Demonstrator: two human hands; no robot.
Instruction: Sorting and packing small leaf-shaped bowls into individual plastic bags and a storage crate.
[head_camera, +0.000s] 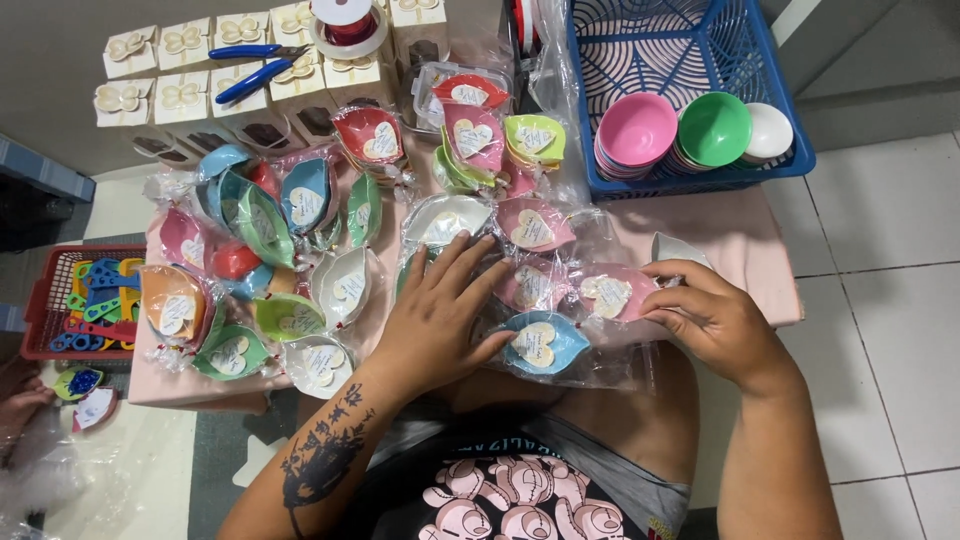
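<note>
Left hand (437, 315) fingers spread flat, pressing wrapped blue dish (540, 343); right hand (712, 318) fingers curled, pinching wrapped pink dish (608, 293)

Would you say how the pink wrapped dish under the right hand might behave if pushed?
The pink wrapped dish probably slides easily, since its clear wrap looks glossy. It likely feels light, being small and shallow. The right hand pinches its edge; loose wrap may crinkle.

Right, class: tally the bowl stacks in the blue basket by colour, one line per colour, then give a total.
Pink stack: 1
Green stack: 1
White stack: 1
Total: 3 stacks in the basket
</note>
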